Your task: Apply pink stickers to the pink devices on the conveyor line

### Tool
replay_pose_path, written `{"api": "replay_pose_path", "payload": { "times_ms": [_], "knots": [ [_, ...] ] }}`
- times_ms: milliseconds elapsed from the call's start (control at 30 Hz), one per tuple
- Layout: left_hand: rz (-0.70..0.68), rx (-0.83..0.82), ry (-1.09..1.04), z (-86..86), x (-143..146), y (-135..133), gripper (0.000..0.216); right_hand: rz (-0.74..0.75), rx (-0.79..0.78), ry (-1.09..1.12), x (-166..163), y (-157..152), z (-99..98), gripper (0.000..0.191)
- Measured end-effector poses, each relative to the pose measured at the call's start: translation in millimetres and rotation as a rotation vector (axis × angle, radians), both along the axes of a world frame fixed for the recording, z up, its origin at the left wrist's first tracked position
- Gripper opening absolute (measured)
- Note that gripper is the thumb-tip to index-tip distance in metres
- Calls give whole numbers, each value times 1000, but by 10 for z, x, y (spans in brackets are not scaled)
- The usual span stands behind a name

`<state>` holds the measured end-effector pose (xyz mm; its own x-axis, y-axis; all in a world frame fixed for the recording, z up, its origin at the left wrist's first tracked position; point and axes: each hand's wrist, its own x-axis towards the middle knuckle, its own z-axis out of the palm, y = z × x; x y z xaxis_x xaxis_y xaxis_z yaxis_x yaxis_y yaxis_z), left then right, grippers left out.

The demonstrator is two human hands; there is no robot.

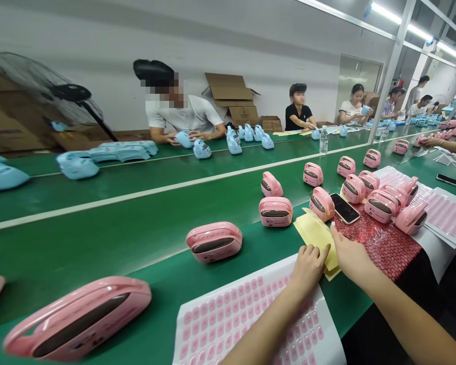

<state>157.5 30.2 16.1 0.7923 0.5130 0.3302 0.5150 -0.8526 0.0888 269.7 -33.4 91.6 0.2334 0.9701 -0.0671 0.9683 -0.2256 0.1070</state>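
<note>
Green conveyor bench point(99, 238) runs from the lower left of the frame to the upper right, under strip lights, with a white wall behind.

Left hand point(307, 268), lower centre: fingers curled, tips pressed on the yellow backing sheets point(313, 230); whether it pinches them cannot be told.
Right hand point(349, 256), just right of it: fingers extended flat on the same sheets, not closed around anything.
Yellow backing sheets: lying on the bench edge at centre right, under both hands.
White sheet of pink stickers point(228, 314): bottom centre, beneath the left forearm.
Red bubble wrap point(387, 248): right of the hands, touching the yellow sheets.
Phone point(344, 208): face up, just above the hands.
Pink devices point(214, 242): scattered along the belt; a cluster sits at right.
Blue devices point(247, 134): far side, upper centre, in front of seated co-workers.
Water bottle point(324, 140): upright, upper right.
</note>
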Motion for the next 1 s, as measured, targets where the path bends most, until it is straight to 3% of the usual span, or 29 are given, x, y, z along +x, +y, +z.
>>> {"api": "replay_pose_path", "payload": {
  "times_ms": [167,433,633,767,1000],
  "knots": [
    [50,-12,9,-15,-76,53,48,37,-33,18,-15,78,-97,56],
    [45,1,31,-53,-16,37,27,74,-69,139,-25,236,-228,57],
    [-63,41,112,-55,-11,54,18,114,-108,212,-12,228,-218,67],
    [-162,70,165,-17,14,97,20,114,-132,224,35,220,-186,64],
    [-190,144,145,-67,65,61,21,80,-128,186,84,185,-134,57]
  ]
}}
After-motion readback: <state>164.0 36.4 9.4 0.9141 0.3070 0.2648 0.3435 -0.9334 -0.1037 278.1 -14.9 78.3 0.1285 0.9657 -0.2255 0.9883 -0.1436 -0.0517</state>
